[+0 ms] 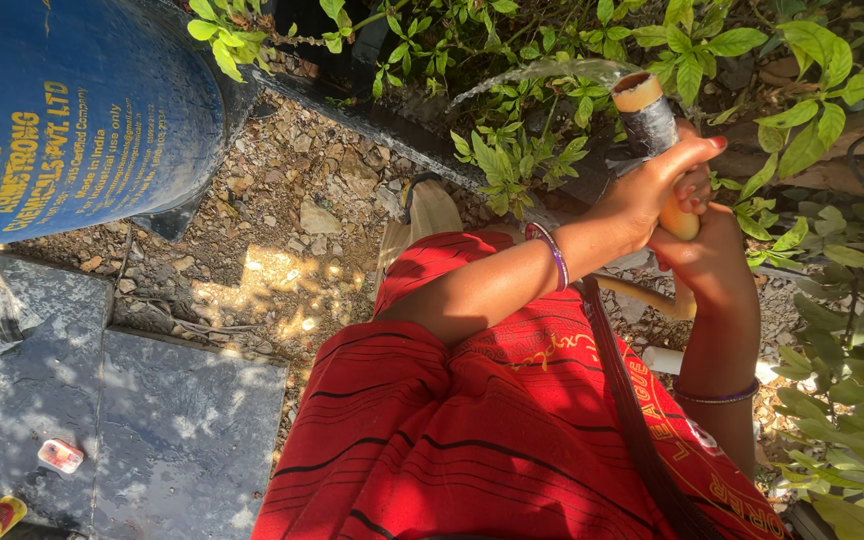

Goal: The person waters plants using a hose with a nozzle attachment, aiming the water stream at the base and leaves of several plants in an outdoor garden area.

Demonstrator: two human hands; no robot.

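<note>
Hose (649, 122) w/ black-taped end and tan rim, gripped by both hands: left hand (657, 188) wrapped round it up top, right hand (704, 255) closed on it just below, touching. Water (542, 72) arcs from nozzle over green plants (512, 150) beyond hands. Blue drum (72, 110) far off to left-hand side; gravel (292, 220) btwn.

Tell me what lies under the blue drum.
Under the blue drum only gravel and a dark stone slab show at its edge. The drum covers the ground directly beneath it. Both hands grip a hose away from it.
</note>
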